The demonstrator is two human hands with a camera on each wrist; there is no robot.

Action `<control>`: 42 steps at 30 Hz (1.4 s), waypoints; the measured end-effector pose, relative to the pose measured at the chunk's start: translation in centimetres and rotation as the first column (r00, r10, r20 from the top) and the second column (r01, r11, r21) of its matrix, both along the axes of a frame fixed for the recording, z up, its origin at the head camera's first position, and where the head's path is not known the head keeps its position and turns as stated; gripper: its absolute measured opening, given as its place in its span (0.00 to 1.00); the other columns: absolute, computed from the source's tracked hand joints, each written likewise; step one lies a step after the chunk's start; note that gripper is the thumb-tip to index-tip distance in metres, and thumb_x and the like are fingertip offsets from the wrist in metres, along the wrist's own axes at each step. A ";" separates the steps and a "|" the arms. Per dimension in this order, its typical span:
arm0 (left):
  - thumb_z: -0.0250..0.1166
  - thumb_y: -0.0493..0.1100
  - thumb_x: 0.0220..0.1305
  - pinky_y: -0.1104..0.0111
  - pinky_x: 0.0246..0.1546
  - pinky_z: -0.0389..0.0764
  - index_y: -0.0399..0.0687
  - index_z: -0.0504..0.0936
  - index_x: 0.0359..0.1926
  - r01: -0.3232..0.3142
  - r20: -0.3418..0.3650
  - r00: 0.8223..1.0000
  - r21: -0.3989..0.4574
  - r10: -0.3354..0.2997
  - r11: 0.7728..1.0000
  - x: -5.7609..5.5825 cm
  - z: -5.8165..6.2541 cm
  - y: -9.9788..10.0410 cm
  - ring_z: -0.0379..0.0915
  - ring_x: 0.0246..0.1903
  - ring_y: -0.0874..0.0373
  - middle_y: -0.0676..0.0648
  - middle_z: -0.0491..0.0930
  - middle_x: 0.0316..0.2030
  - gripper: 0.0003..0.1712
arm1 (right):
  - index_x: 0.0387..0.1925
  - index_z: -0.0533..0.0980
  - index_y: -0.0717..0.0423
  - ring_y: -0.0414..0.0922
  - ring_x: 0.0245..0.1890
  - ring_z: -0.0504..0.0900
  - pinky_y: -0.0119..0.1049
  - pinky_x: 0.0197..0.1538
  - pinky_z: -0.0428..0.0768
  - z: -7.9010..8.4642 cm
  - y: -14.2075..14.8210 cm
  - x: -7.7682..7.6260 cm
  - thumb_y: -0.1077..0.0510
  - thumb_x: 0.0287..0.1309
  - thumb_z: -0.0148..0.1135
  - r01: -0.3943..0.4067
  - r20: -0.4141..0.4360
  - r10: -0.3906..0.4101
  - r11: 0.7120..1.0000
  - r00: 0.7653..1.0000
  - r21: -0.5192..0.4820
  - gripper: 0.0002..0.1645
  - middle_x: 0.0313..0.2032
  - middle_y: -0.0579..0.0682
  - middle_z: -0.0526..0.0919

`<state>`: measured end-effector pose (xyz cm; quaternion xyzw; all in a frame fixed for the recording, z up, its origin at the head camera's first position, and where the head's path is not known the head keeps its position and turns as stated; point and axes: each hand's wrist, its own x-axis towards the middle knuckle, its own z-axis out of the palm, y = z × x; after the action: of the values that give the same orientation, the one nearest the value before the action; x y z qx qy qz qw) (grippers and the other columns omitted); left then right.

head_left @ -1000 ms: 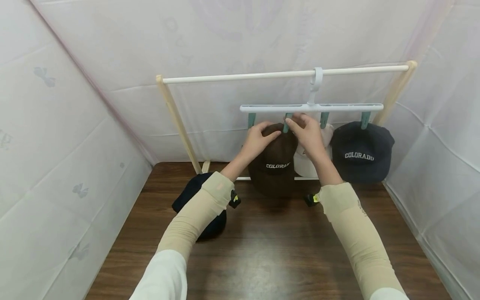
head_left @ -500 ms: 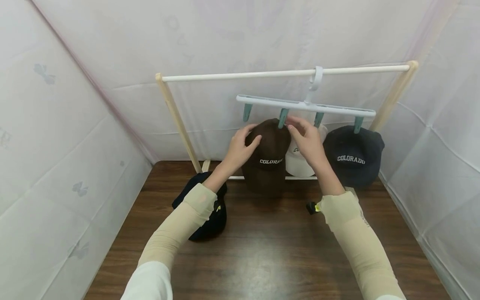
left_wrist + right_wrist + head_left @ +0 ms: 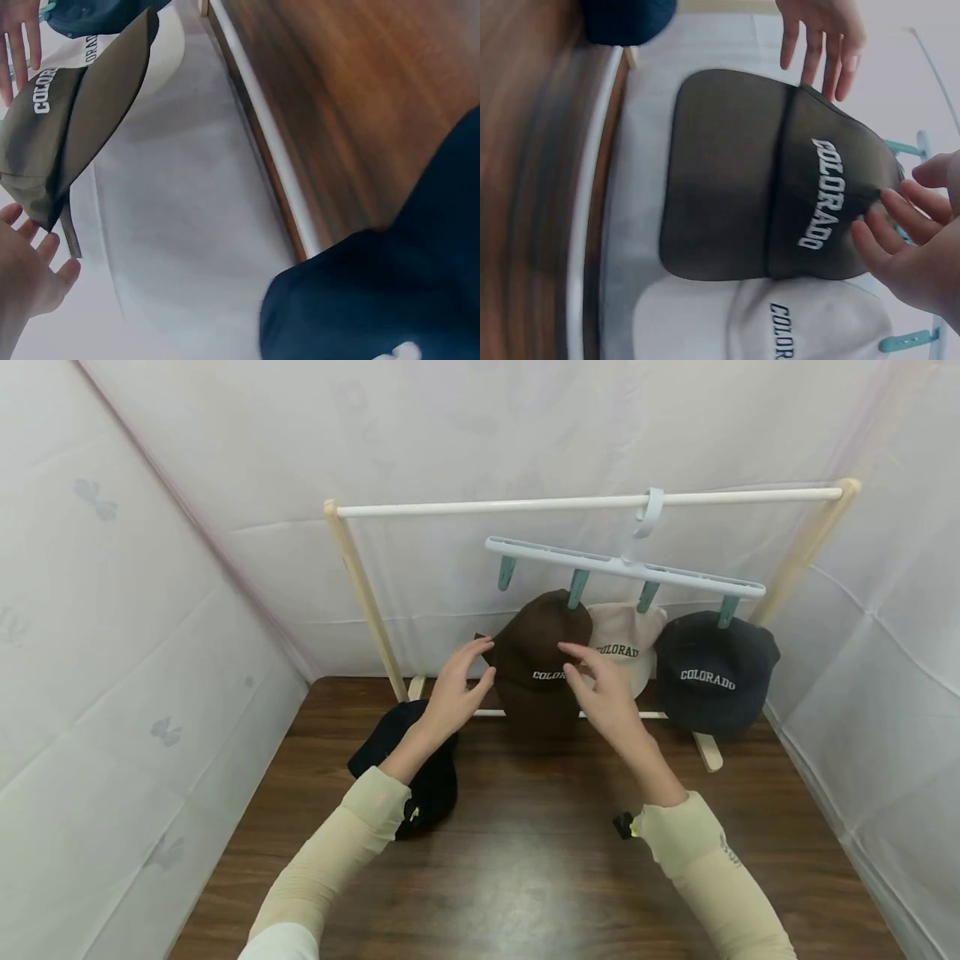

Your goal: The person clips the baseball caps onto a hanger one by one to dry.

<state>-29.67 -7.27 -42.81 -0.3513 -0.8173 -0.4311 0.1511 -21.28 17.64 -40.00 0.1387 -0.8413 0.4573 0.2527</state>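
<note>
A brown baseball cap (image 3: 542,647) lettered "COLORADO" hangs from a green clip (image 3: 577,589) of the white hanger (image 3: 555,553), which tilts down to the right. My left hand (image 3: 452,692) is at the cap's left side, fingers extended and thumb apart; it grips nothing. In front of the cap's right part, my right hand (image 3: 609,697) has its fingers spread, close to the crown in the right wrist view; whether they touch it I cannot tell. A white cap (image 3: 626,631) and a dark grey cap (image 3: 716,668) hang from the clips to the right.
The hanger's hook sits on the white rail (image 3: 480,507) of a rack with wooden posts (image 3: 363,593). A dark navy cap (image 3: 438,777) lies on the wooden table (image 3: 517,860) under my left forearm. Fabric walls (image 3: 150,635) surround the table.
Both hands have come down from the clip area and drawn away from the cap's top; the right let go of the clip. The hanger has tipped, its left end rising, with the brown cap hanging.
</note>
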 end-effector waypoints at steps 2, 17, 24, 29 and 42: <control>0.55 0.46 0.78 0.52 0.71 0.61 0.46 0.70 0.71 -0.015 -0.010 1.000 0.012 0.015 1.000 0.7 -0.8 -0.2 0.57 0.74 0.51 0.46 0.64 0.74 0.25 | 0.64 0.76 0.58 0.53 0.59 0.79 0.49 0.58 0.78 -0.6 -0.5 0.4 0.63 0.73 0.58 0.005 -0.052 -0.004 1.000 0.999 0.024 0.21 0.63 0.55 0.79; 0.60 0.40 0.73 0.51 0.67 0.68 0.45 0.73 0.68 -0.094 -0.067 0.993 0.060 0.098 0.994 5.2 -6.0 -0.7 0.61 0.71 0.50 0.46 0.66 0.73 0.25 | 0.60 0.79 0.56 0.50 0.63 0.77 0.47 0.64 0.75 -5.6 -4.8 3.4 0.66 0.69 0.60 0.013 -0.135 -0.006 0.998 0.991 0.054 0.20 0.60 0.51 0.81; 0.65 0.36 0.67 0.49 0.61 0.73 0.43 0.77 0.65 -0.200 -0.170 0.967 -0.061 0.187 0.978 7.3 -9.2 -2.6 0.70 0.65 0.47 0.44 0.74 0.67 0.25 | 0.60 0.79 0.56 0.53 0.62 0.77 0.50 0.63 0.76 -9.4 -6.5 4.8 0.64 0.68 0.63 -0.013 -0.041 0.017 0.996 0.999 0.087 0.20 0.60 0.52 0.81; 0.67 0.37 0.66 0.47 0.60 0.73 0.45 0.78 0.64 -0.231 -0.192 0.960 -0.122 0.206 0.965 8.3 -10.6 -4.2 0.71 0.64 0.47 0.43 0.76 0.64 0.25 | 0.62 0.78 0.57 0.53 0.63 0.77 0.51 0.63 0.76 -11.0 -7.1 5.3 0.63 0.70 0.63 -0.026 0.070 0.019 0.995 0.997 0.096 0.20 0.62 0.52 0.80; 0.65 0.39 0.66 0.49 0.60 0.74 0.42 0.80 0.61 -0.266 -0.249 0.943 -0.170 0.220 0.949 9.8 -11.5 -6.4 0.74 0.61 0.47 0.44 0.78 0.62 0.22 | 0.64 0.76 0.56 0.54 0.66 0.75 0.52 0.64 0.75 -11.8 -8.7 4.9 0.58 0.73 0.60 -0.103 0.226 0.084 0.992 0.971 0.076 0.21 0.64 0.55 0.78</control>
<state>-19.83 -13.70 -54.34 -0.3077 -0.8712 -0.2812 0.2592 -16.35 8.91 -51.84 0.1372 -0.8759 0.4443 0.1290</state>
